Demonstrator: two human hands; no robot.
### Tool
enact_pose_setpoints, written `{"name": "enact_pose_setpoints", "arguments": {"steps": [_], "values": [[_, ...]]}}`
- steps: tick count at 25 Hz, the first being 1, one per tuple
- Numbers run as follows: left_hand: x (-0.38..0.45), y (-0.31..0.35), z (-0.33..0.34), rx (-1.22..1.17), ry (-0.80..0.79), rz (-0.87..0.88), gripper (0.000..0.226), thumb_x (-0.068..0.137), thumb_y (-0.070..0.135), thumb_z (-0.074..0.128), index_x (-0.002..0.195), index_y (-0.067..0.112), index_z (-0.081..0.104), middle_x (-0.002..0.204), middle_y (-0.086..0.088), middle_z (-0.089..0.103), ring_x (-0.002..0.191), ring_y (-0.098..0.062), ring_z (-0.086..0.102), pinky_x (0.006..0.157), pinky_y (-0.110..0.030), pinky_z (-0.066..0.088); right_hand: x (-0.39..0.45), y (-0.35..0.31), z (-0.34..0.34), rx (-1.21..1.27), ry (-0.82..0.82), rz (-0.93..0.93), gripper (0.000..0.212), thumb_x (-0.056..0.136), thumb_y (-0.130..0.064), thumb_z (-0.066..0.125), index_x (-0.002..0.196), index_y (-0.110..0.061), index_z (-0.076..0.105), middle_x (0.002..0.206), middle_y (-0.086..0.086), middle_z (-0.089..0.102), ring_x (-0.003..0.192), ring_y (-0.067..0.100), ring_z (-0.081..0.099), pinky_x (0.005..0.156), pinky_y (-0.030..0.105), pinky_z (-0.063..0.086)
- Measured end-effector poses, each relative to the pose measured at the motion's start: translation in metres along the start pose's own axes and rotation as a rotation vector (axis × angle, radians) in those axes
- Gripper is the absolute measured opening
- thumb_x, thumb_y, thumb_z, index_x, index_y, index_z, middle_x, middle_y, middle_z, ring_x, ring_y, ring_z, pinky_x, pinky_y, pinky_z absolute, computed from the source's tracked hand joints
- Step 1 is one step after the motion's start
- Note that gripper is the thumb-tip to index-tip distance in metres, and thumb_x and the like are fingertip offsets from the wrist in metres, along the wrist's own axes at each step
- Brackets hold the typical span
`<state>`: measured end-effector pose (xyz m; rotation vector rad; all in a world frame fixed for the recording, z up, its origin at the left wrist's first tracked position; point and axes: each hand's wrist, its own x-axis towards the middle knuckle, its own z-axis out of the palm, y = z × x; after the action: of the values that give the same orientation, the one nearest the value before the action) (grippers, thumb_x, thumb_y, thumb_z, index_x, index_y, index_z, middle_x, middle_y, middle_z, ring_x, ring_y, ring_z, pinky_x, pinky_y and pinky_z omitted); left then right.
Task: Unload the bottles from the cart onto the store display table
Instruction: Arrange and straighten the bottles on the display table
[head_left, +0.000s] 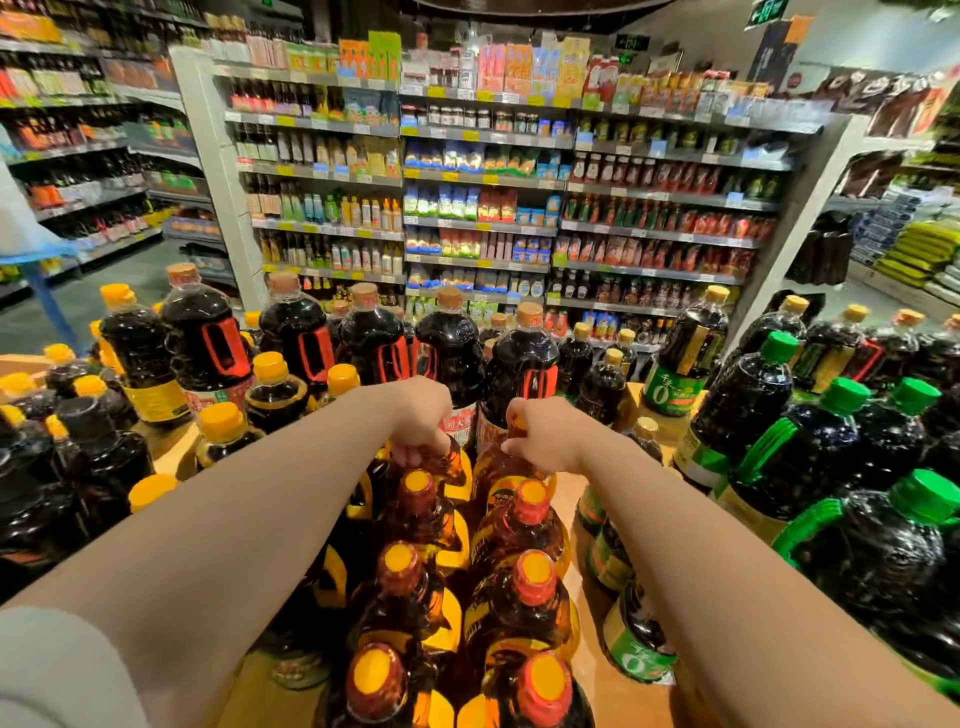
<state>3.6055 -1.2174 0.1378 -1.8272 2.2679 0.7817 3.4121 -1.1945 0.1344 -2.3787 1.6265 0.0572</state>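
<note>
Gripping the tops of two amber bottles, the fingers of the left hand (421, 415) and the right hand (540, 436) are curled shut, one bottle held in each. Two rows of amber bottles (415, 525), eight counted, glossy plastic with yellow caps, are stood on the wooden bench (582, 499). Dark bottles with red handles (218, 348) and green-capped jugs (748, 395) are ranged around. Stocked shelves (483, 182) are seen behind.
</note>
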Motion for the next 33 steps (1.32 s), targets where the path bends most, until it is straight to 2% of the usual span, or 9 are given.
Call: {"name": "enact_pose_setpoints", "arguments": {"steps": [6, 9, 14, 17, 23, 26, 28, 31, 33], "values": [[-0.011, 0.005, 0.008, 0.076, -0.002, 0.052, 0.024, 0.09, 0.017, 0.066, 0.103, -0.004, 0.063, 0.083, -0.016, 0.068, 0.061, -0.02, 0.069, 0.045, -0.021, 0.05, -0.017, -0.007, -0.011, -0.049, -0.101, 0.016, 0.041, 0.093, -0.026, 0.056, 0.13, -0.008, 0.05, 0.099, 0.012, 0.061, 0.082, 0.027, 0.061, 0.056, 0.027, 0.047], [-0.011, 0.002, 0.012, 0.154, 0.046, 0.06, 0.028, 0.093, 0.026, 0.063, 0.105, 0.0, 0.064, 0.079, -0.011, 0.067, 0.059, -0.018, 0.067, 0.048, -0.024, 0.052, -0.018, -0.008, -0.009, -0.061, -0.147, 0.025, 0.044, 0.093, -0.026, 0.055, 0.133, -0.009, 0.048, 0.105, 0.014, 0.065, 0.077, 0.025, 0.067, 0.064, 0.033, 0.056], [-0.017, 0.002, 0.026, 0.234, 0.162, 0.018, 0.049, 0.095, 0.044, 0.058, 0.129, 0.01, 0.049, 0.114, -0.01, 0.064, 0.095, -0.023, 0.061, 0.083, -0.037, 0.053, -0.019, -0.011, -0.003, -0.046, -0.134, 0.091, 0.037, 0.095, -0.03, 0.054, 0.122, -0.006, 0.05, 0.1, 0.015, 0.066, 0.07, 0.024, 0.07, 0.065, 0.036, 0.06], [-0.036, 0.006, 0.023, 0.162, 0.281, -0.021, 0.072, 0.095, 0.051, 0.053, 0.149, 0.013, 0.025, 0.098, -0.004, 0.063, 0.083, -0.018, 0.062, 0.066, -0.035, 0.053, -0.019, -0.012, -0.002, -0.104, -0.126, 0.089, 0.038, 0.095, -0.031, 0.054, 0.119, -0.001, 0.052, 0.099, 0.017, 0.067, 0.075, 0.025, 0.07, 0.068, 0.038, 0.059], [-0.116, 0.007, -0.018, 0.29, 0.548, -0.012, 0.049, 0.096, 0.056, 0.042, 0.134, 0.026, 0.05, 0.107, 0.001, 0.063, 0.093, -0.02, 0.06, 0.067, -0.033, 0.053, -0.014, -0.012, -0.005, -0.12, -0.151, 0.085, 0.032, 0.095, -0.03, 0.054, 0.118, -0.007, 0.054, 0.099, 0.011, 0.066, 0.079, 0.023, 0.066, 0.059, 0.029, 0.054], [-0.159, -0.021, -0.02, 0.349, 0.491, -0.127, 0.045, 0.095, 0.058, 0.044, 0.124, 0.026, 0.057, 0.102, 0.004, 0.064, 0.093, -0.02, 0.06, 0.071, -0.035, 0.055, -0.013, -0.018, -0.016, -0.288, -0.203, 0.078, 0.04, 0.096, -0.038, 0.05, 0.126, -0.012, 0.051, 0.107, 0.007, 0.063, 0.094, 0.023, 0.062, 0.078, 0.033, 0.052], [-0.186, -0.05, -0.016, 0.452, 0.384, -0.247, 0.054, 0.091, 0.066, 0.046, 0.123, 0.024, 0.058, 0.104, 0.004, 0.063, 0.094, -0.02, 0.06, 0.071, -0.035, 0.055, -0.014, -0.034, -0.027, -0.476, -0.034, 0.027, 0.045, 0.095, -0.044, 0.048, 0.13, -0.016, 0.052, 0.119, 0.008, 0.062, 0.109, 0.027, 0.057, 0.094, 0.038, 0.047], [-0.21, -0.096, -0.009, 0.559, 0.201, -0.343, 0.08, 0.081, 0.082, 0.043, 0.132, 0.021, 0.052, 0.11, 0.0, 0.061, 0.098, -0.022, 0.058, 0.072, -0.034, 0.052, -0.028, -0.091, -0.033, -0.289, 0.301, -0.155, 0.039, 0.094, -0.046, 0.047, 0.121, -0.021, 0.059, 0.108, 0.006, 0.067, 0.096, 0.025, 0.062, 0.083, 0.037, 0.053], [-0.21, -0.123, -0.001, 0.441, 0.085, -0.33, 0.092, 0.077, 0.083, 0.047, 0.146, 0.023, 0.036, 0.128, -0.005, 0.057, 0.108, -0.024, 0.06, 0.081, -0.032, 0.051, -0.041, -0.139, -0.024, -0.13, 0.258, -0.288, 0.041, 0.094, -0.052, 0.046, 0.116, -0.021, 0.06, 0.1, 0.004, 0.068, 0.083, 0.019, 0.062, 0.076, 0.031, 0.052]]}}
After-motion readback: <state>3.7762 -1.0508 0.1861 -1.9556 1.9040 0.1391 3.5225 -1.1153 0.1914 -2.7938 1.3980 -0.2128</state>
